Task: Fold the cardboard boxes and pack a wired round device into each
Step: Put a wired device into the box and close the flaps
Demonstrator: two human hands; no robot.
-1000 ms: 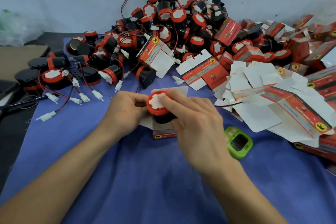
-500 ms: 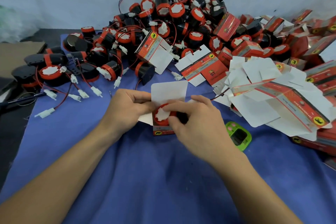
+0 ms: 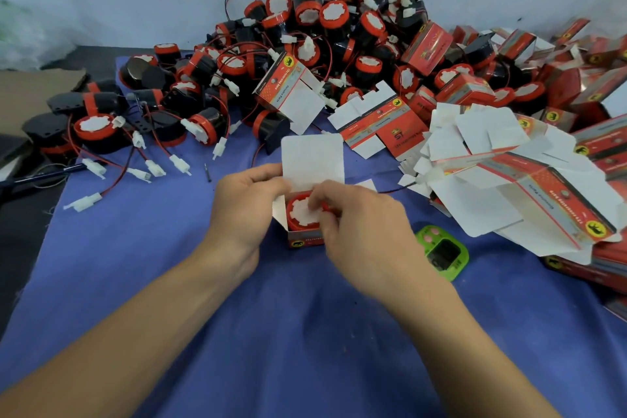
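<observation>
1. Item: open cardboard box [image 3: 304, 242], red printed front. It stands on the blue-covered desk [image 3: 305, 332], about midway between the left and right edges. Its white lid flap [image 3: 312, 159] is upright at the far side.
2. Item: wired round device [image 3: 300, 215], red rim, white face upward. It sits inside the box mouth, apparently most of the way down.
3. Left grip [image 3: 244, 210]: fingers curl round the box's left wall at the root of the lid flap and hold it.
4. Right grip [image 3: 366, 231]: thumb and fingertips are closed on the device's top at its right rim.
5. Step in hand, as judged: seating the device, then closing the box.
6. Method: press straight down on the rim, not on the paper face, while the left grip braces the wall so the thin card does not bow.
7. Lead: a dark wire [image 3: 395, 189] runs from behind the right grip toward the flat cartons [image 3: 509, 173] at the right edge. If it belongs to this device, coil it in beside the body before the lid comes down.
8. Closure: fold the side tabs inward first, then tuck the lid without creasing it.
9. Surroundings: a heap of loose devices [image 3: 322, 27] lies along the far edge, and a green timer [image 3: 442, 253] lies just right of the right grip.
</observation>
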